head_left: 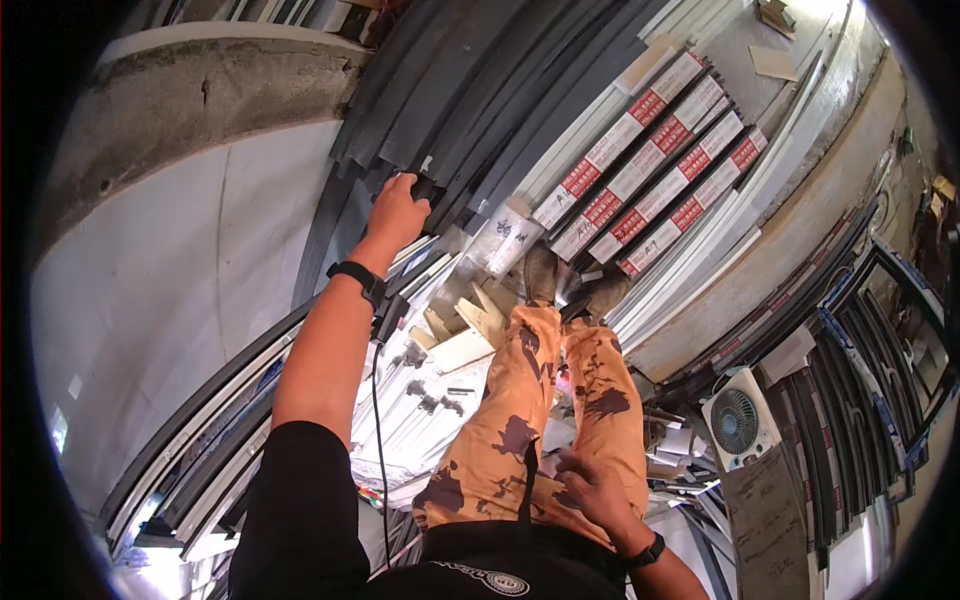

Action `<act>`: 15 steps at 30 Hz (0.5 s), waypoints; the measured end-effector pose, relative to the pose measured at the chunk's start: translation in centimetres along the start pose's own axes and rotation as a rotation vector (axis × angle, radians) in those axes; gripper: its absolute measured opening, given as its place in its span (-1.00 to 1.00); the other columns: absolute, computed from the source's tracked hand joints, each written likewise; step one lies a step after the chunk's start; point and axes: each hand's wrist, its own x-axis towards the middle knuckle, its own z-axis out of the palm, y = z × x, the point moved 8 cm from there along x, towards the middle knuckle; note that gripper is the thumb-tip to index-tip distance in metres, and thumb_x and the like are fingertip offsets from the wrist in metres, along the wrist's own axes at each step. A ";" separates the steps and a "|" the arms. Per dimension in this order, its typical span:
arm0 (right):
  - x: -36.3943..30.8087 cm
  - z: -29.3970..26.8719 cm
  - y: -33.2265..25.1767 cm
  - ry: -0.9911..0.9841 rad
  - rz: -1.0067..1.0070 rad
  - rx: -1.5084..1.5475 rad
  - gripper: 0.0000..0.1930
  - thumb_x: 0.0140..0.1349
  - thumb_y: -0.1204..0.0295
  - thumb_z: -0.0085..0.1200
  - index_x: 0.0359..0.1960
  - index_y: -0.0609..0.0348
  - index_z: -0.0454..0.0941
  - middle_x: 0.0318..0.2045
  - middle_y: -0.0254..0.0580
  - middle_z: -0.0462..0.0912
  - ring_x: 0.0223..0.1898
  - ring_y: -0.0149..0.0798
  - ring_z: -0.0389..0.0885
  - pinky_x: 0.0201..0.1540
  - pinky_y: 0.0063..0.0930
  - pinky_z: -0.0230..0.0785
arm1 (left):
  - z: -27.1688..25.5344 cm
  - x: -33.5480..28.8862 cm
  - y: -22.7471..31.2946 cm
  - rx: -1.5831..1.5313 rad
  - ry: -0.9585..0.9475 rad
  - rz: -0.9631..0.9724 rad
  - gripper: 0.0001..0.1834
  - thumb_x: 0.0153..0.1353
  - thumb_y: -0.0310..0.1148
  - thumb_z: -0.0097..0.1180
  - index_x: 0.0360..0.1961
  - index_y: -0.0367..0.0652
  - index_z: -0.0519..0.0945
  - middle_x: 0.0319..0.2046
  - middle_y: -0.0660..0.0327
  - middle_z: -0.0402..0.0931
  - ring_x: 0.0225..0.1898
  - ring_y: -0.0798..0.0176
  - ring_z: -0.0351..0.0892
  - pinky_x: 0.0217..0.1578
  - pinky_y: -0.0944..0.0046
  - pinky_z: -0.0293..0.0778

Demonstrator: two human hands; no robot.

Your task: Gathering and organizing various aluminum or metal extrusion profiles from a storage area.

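Note:
My left hand (398,212) is stretched forward with its fingers curled, at the near ends of a stack of long dark grey profiles (440,90). A small black piece (426,188) shows beside its fingers. What lies inside the grip is hidden, so I cannot name it. My right hand (594,490) rests low, in front of my orange camouflage trousers (500,440). Its fingers are loosely bent and somewhat apart, and nothing is seen in them. A black cable (377,440) hangs beside my left forearm.
Long bundles with red-and-white labels (650,150) lie ahead of my shoes (541,275). White panels (220,220) stand at left, above bent-looking rows of profiles (240,440). Wooden offcuts (465,335) and scraps lie by my feet. A fan (738,420) stands at right.

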 end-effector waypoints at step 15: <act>-11.4 -14.6 23.3 0.225 0.468 -0.097 -0.45 0.29 0.15 -0.07 0.23 0.24 0.33 0.18 0.15 0.38 0.20 0.14 0.33 0.28 -0.18 0.12 | -1.6 -0.4 -1.3 0.025 -0.016 -0.061 -0.44 0.04 -0.30 0.12 0.09 -0.31 0.45 0.08 -0.16 0.42 0.14 -0.14 0.40 0.15 0.07 0.33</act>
